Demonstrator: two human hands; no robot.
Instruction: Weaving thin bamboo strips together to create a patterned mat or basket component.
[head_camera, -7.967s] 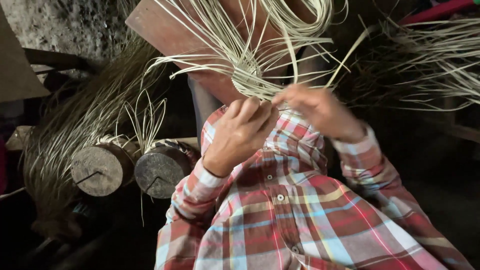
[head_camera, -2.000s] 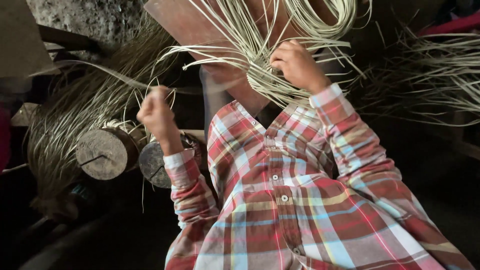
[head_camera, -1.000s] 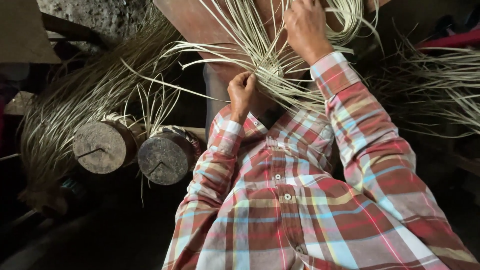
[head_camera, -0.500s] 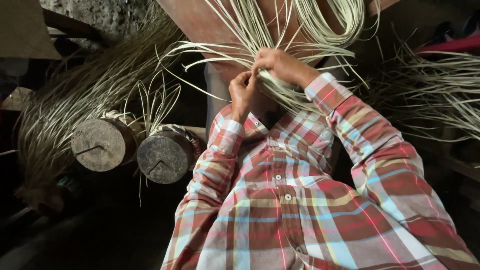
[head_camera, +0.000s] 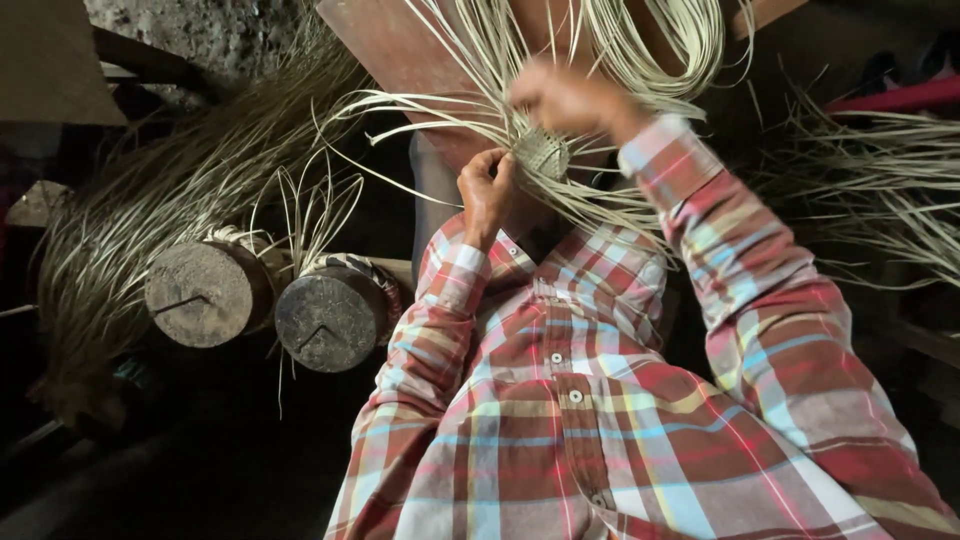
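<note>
Your work is a small woven patch (head_camera: 541, 152) of pale straw, a tight checkered knot of plaiting from which long loose strands (head_camera: 470, 105) fan out left, up and to the right. It sits high in the middle of the scene, in front of a reddish-brown board (head_camera: 390, 50) that leans away from you.

Your left hand (head_camera: 487, 190) is just left of and below the patch, curled into a fist and pinching strands at its edge; the fingers are closed tight on the straw. Your right hand (head_camera: 562, 97) is just above and right of the patch, blurred, its fingers bent down over strands that run into the weave. You cannot tell exactly how many strands it grips, but it is closed on them. The patch lies between the two hands, touching or nearly touching both.

Your plaid sleeves (head_camera: 745, 270) run back toward you from both wrists.

Farther left, two round wooden blocks (head_camera: 200, 293) lie side by side, each wrapped in woven straw with thin strands standing up from it. Behind them a big sheaf of straw (head_camera: 150, 200) sweeps up to the right. More loose straw (head_camera: 880, 190) lies at the far right.
</note>
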